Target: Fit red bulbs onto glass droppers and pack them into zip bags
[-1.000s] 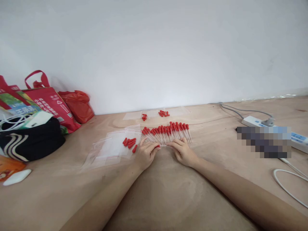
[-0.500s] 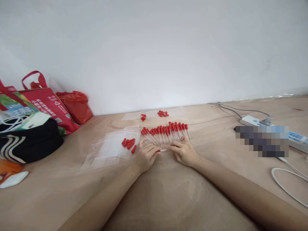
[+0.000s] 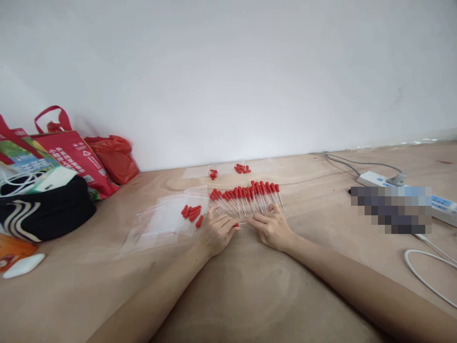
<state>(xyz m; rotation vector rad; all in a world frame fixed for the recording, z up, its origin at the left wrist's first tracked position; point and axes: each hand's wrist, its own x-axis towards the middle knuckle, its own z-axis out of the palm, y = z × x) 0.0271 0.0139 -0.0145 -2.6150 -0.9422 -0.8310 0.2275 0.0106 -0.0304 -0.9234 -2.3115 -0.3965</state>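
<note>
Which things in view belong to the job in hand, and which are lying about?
Likely the job:
tube between left hand and right hand
row of red-tipped tubes
loose red bulbs
clear bags

Likely lying about:
red shopping bag
red plastic bag
black striped item
power strip

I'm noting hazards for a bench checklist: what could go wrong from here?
The left hand pinches a red bulb and the right hand the thin clear tube; pressing hard or crookedly might bend or crack the tube.
The row of red-topped droppers lies close by the fingers, so a nudge could disarrange it.
The loose red bulbs near the left wrist might roll if brushed.
</note>
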